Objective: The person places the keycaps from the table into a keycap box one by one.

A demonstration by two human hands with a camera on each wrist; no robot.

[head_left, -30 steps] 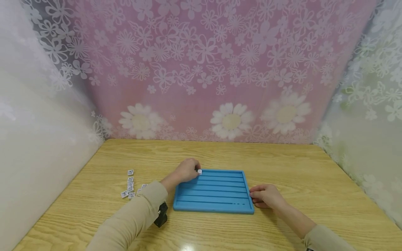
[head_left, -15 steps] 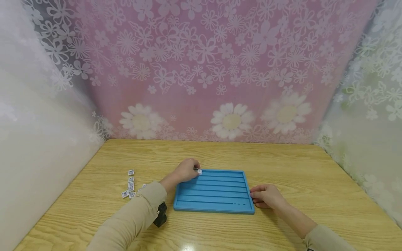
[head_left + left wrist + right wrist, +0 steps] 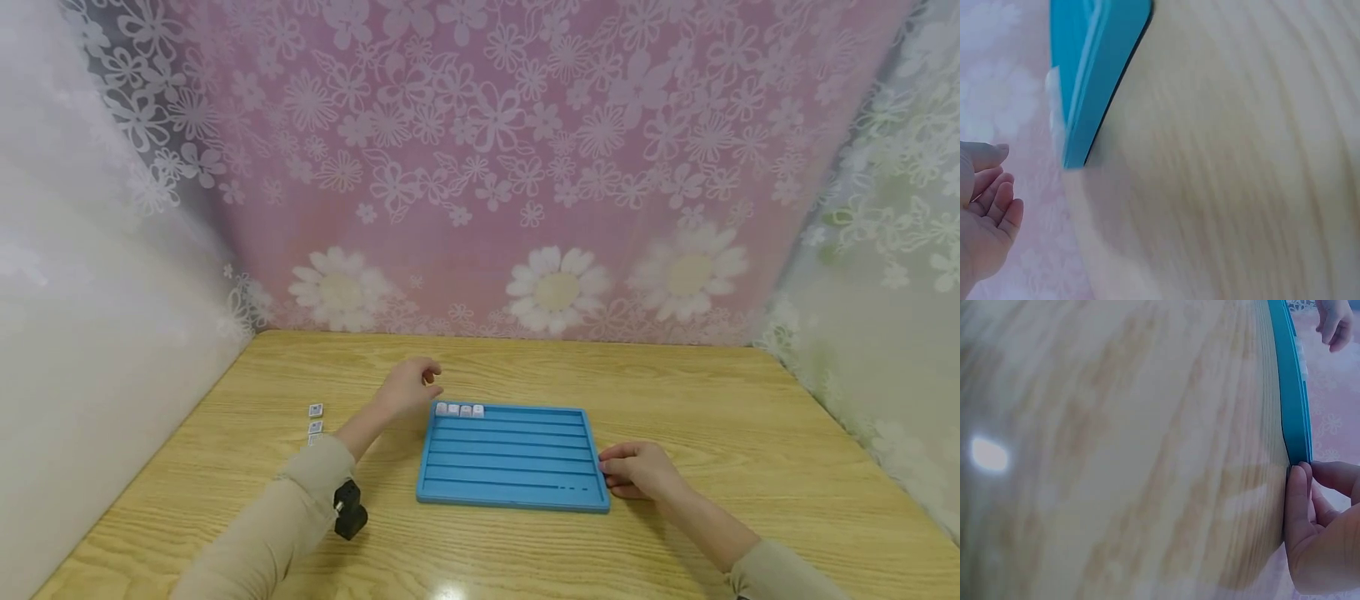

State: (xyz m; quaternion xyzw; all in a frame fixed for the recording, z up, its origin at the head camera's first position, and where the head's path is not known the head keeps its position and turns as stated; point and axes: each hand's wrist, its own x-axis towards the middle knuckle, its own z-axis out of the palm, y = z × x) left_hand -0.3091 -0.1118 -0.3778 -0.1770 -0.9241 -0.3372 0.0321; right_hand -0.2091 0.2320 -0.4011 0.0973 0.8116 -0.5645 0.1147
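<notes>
A blue ridged tray [image 3: 510, 472] lies on the table. Several white keycaps [image 3: 466, 411] stand side by side in its far groove, starting from the left corner. My left hand [image 3: 408, 386] hovers just beyond that corner, fingers loosely bent and holding nothing; the left wrist view shows the same bare hand [image 3: 985, 212] apart from the tray. At the tray's right edge, my right hand [image 3: 641, 471] pinches the rim between thumb and fingers, and the right wrist view shows the fingertips [image 3: 1298, 478] right at the blue side wall [image 3: 1294, 419].
Left of the tray, a few loose keycaps [image 3: 316, 410] lie on the wooden table [image 3: 675, 383], partly hidden by my left sleeve [image 3: 262, 517]. A black camera [image 3: 349, 510] is strapped at my left wrist. Flowered curtains [image 3: 480, 167] close off the back and sides.
My left hand has let go of a white keycap in the far groove and drawn back to the left, uncovering the row of keycaps. The right hand keeps its place on the rim.
</notes>
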